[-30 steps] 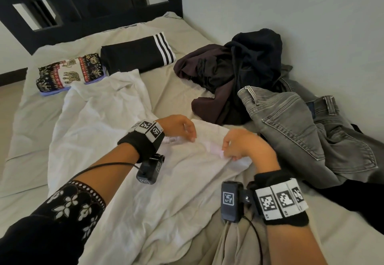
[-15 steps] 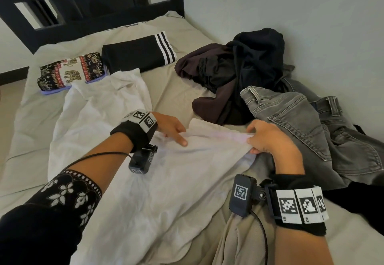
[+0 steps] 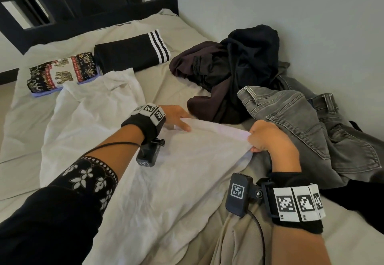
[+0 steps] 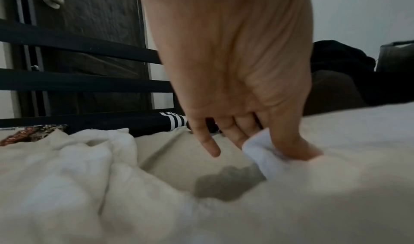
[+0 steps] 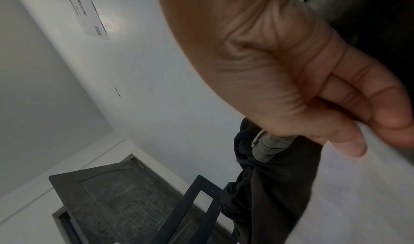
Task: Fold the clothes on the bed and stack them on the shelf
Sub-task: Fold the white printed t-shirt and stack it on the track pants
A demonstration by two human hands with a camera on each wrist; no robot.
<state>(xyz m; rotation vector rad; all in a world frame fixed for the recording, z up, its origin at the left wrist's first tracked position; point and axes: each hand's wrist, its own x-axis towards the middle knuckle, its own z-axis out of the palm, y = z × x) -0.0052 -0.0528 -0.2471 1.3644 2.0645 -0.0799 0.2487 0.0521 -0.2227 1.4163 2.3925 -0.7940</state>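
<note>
White cloth [image 3: 128, 181] lies spread over the near middle of the bed [image 3: 176, 81] in the head view, and its far edge runs between my two hands. My left hand [image 3: 176, 117] lies at the left end of that edge, one finger stretched flat along the top. My right hand [image 3: 268, 138] holds the right end, fingers curled over the hem, just beside the grey jeans [image 3: 307, 125]. Farther off lies a dark heap of clothes [image 3: 232, 67]; at the far left sit a folded black piece with white stripes [image 3: 131, 55] and a folded elephant-print piece [image 3: 62, 73], both below the black headboard [image 3: 83, 4].

Left wrist view: my left hand [image 4: 235, 70] points down at the cloth [image 4: 347, 150]. The thumb [image 4: 293, 141] and the fingers behind it pinch a raised fold, while one finger [image 4: 207, 141] sticks out free to the left. The striped piece [image 4: 172, 122] shows beyond.

Right wrist view: my right hand [image 5: 291, 70] is curled, thumb [image 5: 345, 141] pressed toward the fingertips [image 5: 394, 120] with the white cloth [image 5: 358, 194] at them; the picture is blurred, so I think it is a pinch. A grey belt loop [image 5: 268, 147] and dark cloth hang just behind.
</note>
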